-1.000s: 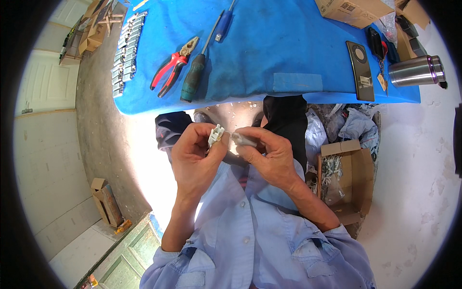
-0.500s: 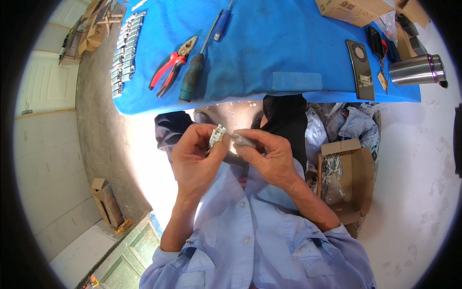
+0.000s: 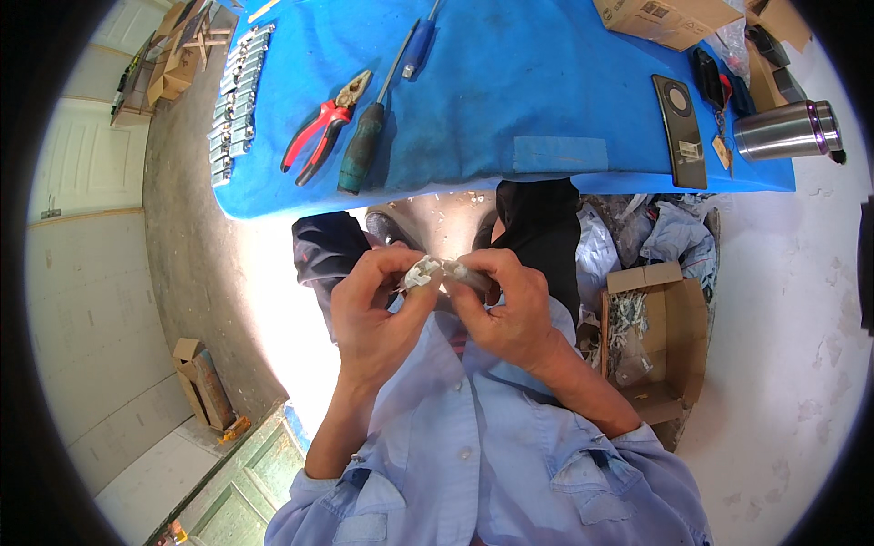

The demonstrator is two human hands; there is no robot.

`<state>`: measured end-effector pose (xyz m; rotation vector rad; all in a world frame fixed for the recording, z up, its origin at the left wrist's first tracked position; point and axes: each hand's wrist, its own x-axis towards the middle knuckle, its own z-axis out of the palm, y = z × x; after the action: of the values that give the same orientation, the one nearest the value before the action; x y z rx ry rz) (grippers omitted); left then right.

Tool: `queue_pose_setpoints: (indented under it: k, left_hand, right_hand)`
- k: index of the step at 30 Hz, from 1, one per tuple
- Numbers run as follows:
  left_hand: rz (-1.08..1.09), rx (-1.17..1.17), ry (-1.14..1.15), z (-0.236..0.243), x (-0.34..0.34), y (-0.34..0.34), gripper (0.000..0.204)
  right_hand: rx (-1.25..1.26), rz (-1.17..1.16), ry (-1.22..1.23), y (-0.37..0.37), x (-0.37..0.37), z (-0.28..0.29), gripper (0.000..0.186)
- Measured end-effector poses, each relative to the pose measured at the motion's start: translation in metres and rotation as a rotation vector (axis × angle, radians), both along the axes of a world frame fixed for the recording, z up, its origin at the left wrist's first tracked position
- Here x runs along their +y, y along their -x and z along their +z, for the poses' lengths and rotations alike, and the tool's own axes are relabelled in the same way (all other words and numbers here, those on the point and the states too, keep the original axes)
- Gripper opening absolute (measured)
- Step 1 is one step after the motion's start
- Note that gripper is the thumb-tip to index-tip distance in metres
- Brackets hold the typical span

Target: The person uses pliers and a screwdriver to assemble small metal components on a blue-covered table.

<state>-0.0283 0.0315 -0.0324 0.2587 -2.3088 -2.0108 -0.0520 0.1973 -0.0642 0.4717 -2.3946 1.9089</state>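
Over my lap, my left hand (image 3: 371, 305) is closed, pinching a small white plastic part (image 3: 421, 272) between thumb and fingers. Close beside it, my right hand (image 3: 512, 305) grips a small greyish, see-through piece (image 3: 464, 276), possibly a little plastic bag; its kind is unclear. The two pieces meet or nearly meet between my fingertips, and the fingers hide much of both. Beyond my hands, on the blue-covered table (image 3: 492, 91), lie red-and-black pliers (image 3: 326, 126) and a long screwdriver with a dark green handle (image 3: 362, 150).
A blue-handled screwdriver (image 3: 419, 47), a row of small metal parts (image 3: 238, 96), a phone (image 3: 679, 127) and a steel flask (image 3: 785, 133) lie on the table. An open cardboard box (image 3: 678, 337) holding small metal pieces stands at my right, beside crumpled plastic bags (image 3: 678, 241).
My hands have come together, the right moving slightly left and the left slightly right and down. The white part has turned and now sits against or near the greyish piece.
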Motion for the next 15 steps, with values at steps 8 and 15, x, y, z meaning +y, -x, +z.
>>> queue_pose_setpoints:
  k: [8,15]
  left_hand:
    - [-0.015,-0.029,-0.062,0.000,-0.002,-0.003,0.022]
    - [-0.008,-0.098,-0.137,0.002,-0.002,-0.004,0.021]
  right_hand:
    - [0.370,-0.077,-0.042,0.006,-0.002,-0.012,0.029]
    - [0.480,-0.096,-0.087,0.009,0.000,-0.014,0.031]
